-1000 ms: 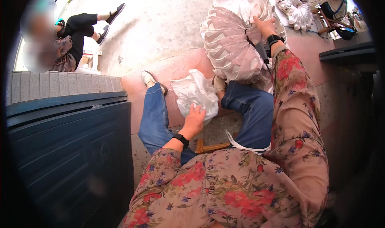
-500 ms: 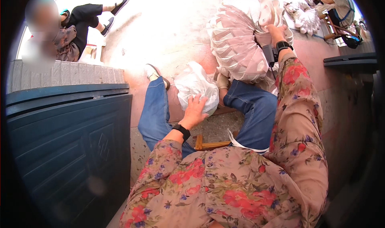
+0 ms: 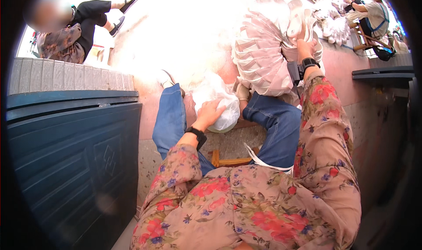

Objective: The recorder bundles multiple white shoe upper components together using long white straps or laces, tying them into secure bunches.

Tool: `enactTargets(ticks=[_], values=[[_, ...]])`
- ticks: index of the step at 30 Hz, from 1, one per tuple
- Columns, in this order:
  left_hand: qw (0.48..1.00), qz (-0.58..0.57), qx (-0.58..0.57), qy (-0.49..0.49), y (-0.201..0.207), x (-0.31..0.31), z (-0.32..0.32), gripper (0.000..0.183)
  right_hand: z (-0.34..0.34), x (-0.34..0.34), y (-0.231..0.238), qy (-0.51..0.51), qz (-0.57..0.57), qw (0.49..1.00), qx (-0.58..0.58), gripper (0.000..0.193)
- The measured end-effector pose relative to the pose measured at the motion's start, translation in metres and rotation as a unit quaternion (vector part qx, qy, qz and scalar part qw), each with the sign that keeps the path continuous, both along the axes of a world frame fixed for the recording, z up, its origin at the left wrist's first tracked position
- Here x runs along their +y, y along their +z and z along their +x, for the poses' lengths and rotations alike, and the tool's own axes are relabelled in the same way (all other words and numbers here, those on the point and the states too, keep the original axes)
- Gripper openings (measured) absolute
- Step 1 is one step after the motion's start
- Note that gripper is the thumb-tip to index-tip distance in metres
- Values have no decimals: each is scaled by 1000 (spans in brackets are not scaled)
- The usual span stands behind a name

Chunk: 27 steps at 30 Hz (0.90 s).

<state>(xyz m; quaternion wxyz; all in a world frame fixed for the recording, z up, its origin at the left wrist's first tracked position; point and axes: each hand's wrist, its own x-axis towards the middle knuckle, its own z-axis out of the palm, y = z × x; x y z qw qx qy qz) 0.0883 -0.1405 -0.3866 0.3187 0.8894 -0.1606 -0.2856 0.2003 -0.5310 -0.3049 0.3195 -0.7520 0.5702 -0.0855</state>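
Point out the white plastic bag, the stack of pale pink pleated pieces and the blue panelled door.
white plastic bag (image 3: 220, 98), head view, on its upper crumpled side
stack of pale pink pleated pieces (image 3: 259, 58), head view, on the middle folds
blue panelled door (image 3: 70, 162), head view, on the recessed panel

left hand (image 3: 210, 113) lowered, right hand (image 3: 303, 45) raised, extended

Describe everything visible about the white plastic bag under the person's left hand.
The white plastic bag looks like thin, crinkled, glossy film, bulging and rounded as if stuffed; its contents are hidden. It sits between the person's knees, in front of a low wooden stool. The left hand lies on its near side, fingers spread over it. Its top is washed out by sunlight. The right hand is apart from it, up on a big bundle of pale pink pleated pieces.
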Motion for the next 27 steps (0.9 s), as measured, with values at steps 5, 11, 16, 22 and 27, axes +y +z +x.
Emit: enactTargets(ticks=[5, 11, 16, 22, 27], values=[[980, -77, -178, 54, -11, 35, -33, 35, -10, 7, -15, 35, -48, 998, -31, 83], [975, -142, -39, 168, 16, 54, -65, 27, -42, 8, -17, 44, 5, 992, -119, 92], [970, -154, 16, 185, 41, 47, -60, 23, -64, 3, -24, 49, -28, 970, -236, 87], [961, -227, -1, 161, 52, 48, -47, 23, -74, -23, 37, 22, 99, 953, -286, 76], [913, -289, 153, 243, 54, 33, -37, 49, -106, 17, 141, 93, 201, 941, -255, 76]])
